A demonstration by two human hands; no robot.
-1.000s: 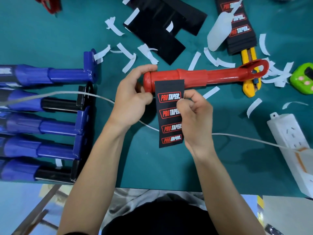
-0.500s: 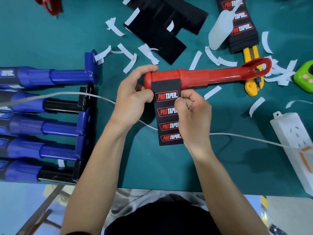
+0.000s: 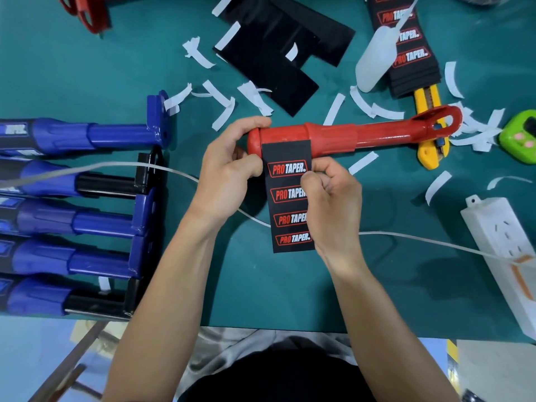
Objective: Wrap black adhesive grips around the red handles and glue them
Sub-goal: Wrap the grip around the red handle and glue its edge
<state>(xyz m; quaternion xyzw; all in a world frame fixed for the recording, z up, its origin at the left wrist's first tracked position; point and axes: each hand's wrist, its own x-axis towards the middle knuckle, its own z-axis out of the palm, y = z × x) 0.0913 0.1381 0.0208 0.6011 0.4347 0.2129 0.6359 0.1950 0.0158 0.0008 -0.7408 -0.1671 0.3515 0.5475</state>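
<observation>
1. A teal mat [image 3: 87,68] covers the worktable. Its near edge runs across 6 o'clock, with pale floor below it and the person's dark clothing at the bottom middle.
2. The red handle [image 3: 348,136] lies across the centre, its rounded cap toward 9 o'clock and its flattened eyelet toward 3 o'clock.
3. The black adhesive grip [image 3: 290,198] hangs from the capped end toward 6 o'clock. Its top edge sits on the handle and four "PRO TAPER" logos face up.
4. The left hand [image 3: 229,172] curls its fingers over the cap, with the thumb against the grip's left edge. The right hand [image 3: 333,195] pinches the grip's right edge between thumb and bent fingers.
5. At 9 o'clock a row of blue handles [image 3: 72,216] fills the mat out to the left edge, some with black sections.
6. At 4 o'clock a white power strip [image 3: 504,250] lies near the right edge. Its cable [image 3: 420,242] passes under both wrists.
7. Bare mat shows at 10 o'clock and at 5 o'clock, between the right forearm and the power strip.
8. At 12 o'clock lie matte black sheets [image 3: 275,53]. At 1 o'clock a translucent squeeze bottle [image 3: 374,62] leans on a stack of printed grips [image 3: 409,53].
9. A yellow utility knife [image 3: 429,140] lies under the eyelet, and a glossy green gadget [image 3: 519,137] sits at 3 o'clock.
10. Curled white paper strips [image 3: 220,97] are scattered across the far half.
11. Red painted parts [image 3: 87,13] show at 11 o'clock.
</observation>
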